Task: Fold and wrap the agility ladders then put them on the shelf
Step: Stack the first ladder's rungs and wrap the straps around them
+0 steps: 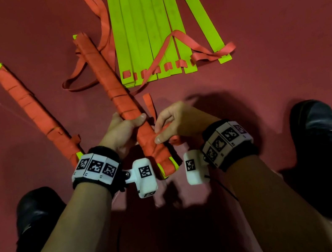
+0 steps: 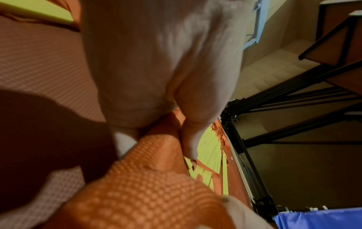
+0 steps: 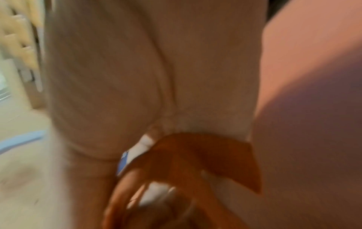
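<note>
My left hand grips a folded agility ladder bundle wound in orange strap, holding it slanted above the red floor; the bundle's weave fills the left wrist view. My right hand pinches the loose orange strap end beside the bundle's near end; the blurred right wrist view shows that strap under the fingers. A second wrapped bundle lies on the floor to the left. An unwrapped ladder with lime-green rungs and orange straps lies spread ahead.
Red textured mat floor all around. My two black shoes sit at either side of my arms. A black metal shelf frame and a blue mat show in the left wrist view.
</note>
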A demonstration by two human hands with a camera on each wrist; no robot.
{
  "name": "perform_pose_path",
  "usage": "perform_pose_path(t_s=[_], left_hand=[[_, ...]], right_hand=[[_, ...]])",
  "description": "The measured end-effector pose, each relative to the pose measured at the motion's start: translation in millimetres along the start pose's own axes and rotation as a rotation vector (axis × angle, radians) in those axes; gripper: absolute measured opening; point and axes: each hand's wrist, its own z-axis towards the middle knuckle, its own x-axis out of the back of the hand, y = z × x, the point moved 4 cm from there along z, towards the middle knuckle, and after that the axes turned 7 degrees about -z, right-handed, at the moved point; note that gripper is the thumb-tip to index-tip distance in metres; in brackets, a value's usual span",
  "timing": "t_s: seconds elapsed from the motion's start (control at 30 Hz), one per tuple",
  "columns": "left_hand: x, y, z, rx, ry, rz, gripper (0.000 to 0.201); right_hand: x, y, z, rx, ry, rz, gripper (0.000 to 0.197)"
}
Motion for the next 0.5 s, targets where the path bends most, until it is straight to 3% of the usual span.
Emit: perform_pose_path(t_s=[0.13,0.3,0.5], left_hand=[[-4,1,1,0.024,-0.037,-0.052,0.051],[-6,1,0,0.041,-0.081,-0.083,0.027],[-7,3,-3,0.049,-0.088,-0.099,0.005]], right_hand=[[8,7,-2,-0.057,-0.017,-0.025,0.023],[9,16,-5,-0.141,-0.058,-0.059,0.015],[16,21,-7,-0.095,-0.054,-0.108,0.005]])
